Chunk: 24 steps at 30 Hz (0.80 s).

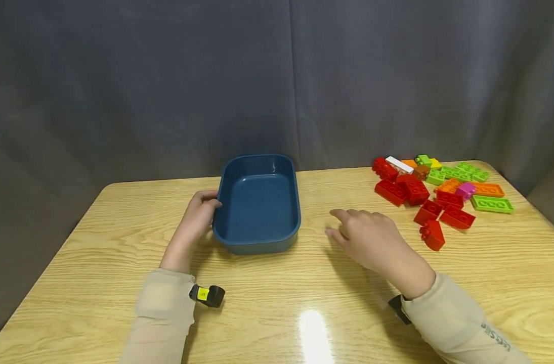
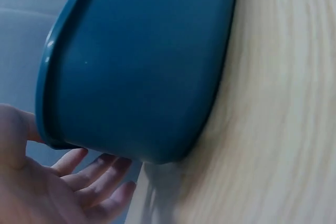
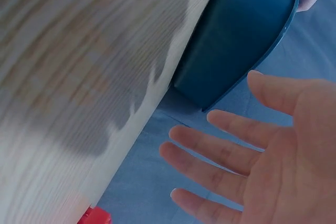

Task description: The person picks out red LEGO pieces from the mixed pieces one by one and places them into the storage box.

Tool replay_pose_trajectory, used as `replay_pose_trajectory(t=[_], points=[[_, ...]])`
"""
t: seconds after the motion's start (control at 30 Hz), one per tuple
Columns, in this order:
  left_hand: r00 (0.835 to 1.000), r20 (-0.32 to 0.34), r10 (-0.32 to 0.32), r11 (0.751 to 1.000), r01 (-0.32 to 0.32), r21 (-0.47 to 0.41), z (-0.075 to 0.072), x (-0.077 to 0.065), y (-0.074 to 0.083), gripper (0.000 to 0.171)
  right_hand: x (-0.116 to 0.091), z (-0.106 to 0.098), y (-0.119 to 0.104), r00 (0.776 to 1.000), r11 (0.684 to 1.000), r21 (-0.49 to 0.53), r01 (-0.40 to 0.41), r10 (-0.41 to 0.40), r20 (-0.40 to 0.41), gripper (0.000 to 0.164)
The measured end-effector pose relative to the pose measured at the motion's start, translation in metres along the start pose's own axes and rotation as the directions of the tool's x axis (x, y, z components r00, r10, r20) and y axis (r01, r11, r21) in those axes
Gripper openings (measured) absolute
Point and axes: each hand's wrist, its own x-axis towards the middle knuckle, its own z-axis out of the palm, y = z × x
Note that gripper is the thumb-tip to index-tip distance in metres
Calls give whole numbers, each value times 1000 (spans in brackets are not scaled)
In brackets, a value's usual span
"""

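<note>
A deep blue plastic bin (image 1: pixel 258 246) with rounded corners stands on the table, nothing inside it. My left hand (image 1: pixel 201 215) holds its left side: the thumb lies at the rim and the other fingers are against the outer wall. From the left wrist the bin's side wall (image 2: pixel 142 72) fills much of the view, with part of the thumb hidden behind the rim. My right hand (image 1: pixel 370 240) hovers over the table between the bin and the toy bricks, holding nothing. Its fingers (image 3: pixel 220 153) are spread and gently bent in the right wrist view.
Toy building bricks lie heaped at the table's right: several red bricks (image 1: pixel 415 191), green bricks (image 1: pixel 492 204), orange bricks (image 1: pixel 487 189), a pink brick (image 1: pixel 465 190) and a white brick (image 1: pixel 398 165). A dark curtain (image 1: pixel 190 91) hangs behind the wooden table (image 1: pixel 122 242).
</note>
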Motion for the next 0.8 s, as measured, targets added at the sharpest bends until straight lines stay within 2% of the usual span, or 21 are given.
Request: replay_pose_trajectory(t=[0.2, 0.3, 0.47, 0.63, 0.8], points=[[999, -20, -35, 995, 33, -90, 15, 3, 1, 50, 0, 0, 2, 1000, 1000, -2, -13, 13, 12, 49], [999, -6, -41, 993, 40, -113, 21, 4, 1, 50, 1, -1, 4, 1000, 1000, 1, -19, 19, 18, 49], [997, 66, -25, 989, 34, -144, 28, 3, 0, 51, 2, -1, 6, 999, 1000, 10, -28, 27, 21, 50], [987, 163, 2, 981, 30, -190, 35, 1, -1, 52, 3, -3, 8, 999, 999, 2, -38, 38, 25, 50], [983, 183, 2, 968, 44, -247, 45, 1, -3, 52, 3, -6, 12, 996, 998, 2, -67, 66, 55, 49]])
